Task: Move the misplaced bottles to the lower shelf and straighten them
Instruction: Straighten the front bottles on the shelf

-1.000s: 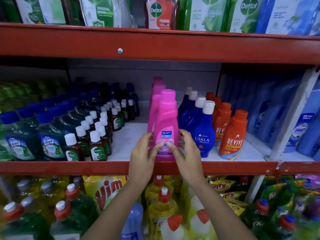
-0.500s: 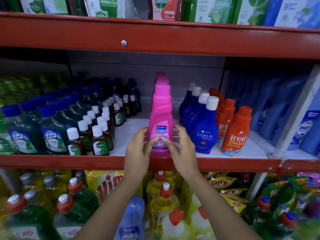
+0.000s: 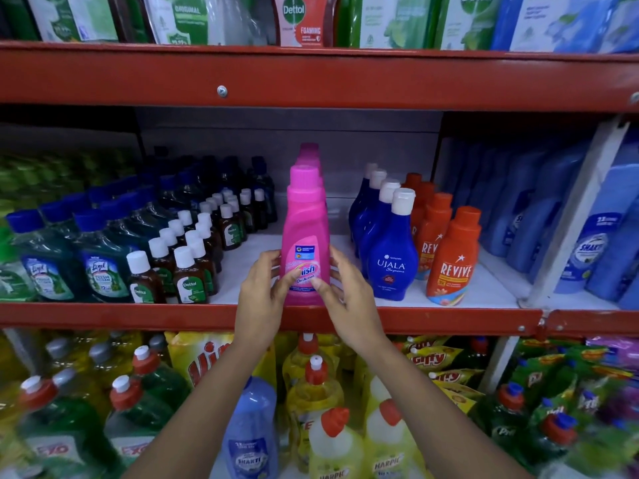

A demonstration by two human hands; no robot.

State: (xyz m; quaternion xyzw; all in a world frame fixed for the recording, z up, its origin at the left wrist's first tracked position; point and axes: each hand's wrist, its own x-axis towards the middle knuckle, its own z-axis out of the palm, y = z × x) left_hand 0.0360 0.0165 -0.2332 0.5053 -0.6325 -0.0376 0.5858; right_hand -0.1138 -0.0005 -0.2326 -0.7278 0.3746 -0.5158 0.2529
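both grips, left hand [image 3: 262,288] and right hand [image 3: 345,288], pinch the pink bottle [image 3: 304,236]; since a second ago we have squared it upright, label at 6 o'clock.

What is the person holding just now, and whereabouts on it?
The front pink bottle, standing upright on the shelf edge. The left hand and right hand clasp its lower body from either side, fingers on the label.

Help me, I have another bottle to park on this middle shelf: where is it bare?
Two bare white patches flank the pink bottle: one between it and the brown Dettol bottles, one between it and the blue Ujala bottles. Both hands cup that bottle. The shelf's left and right ends are packed.
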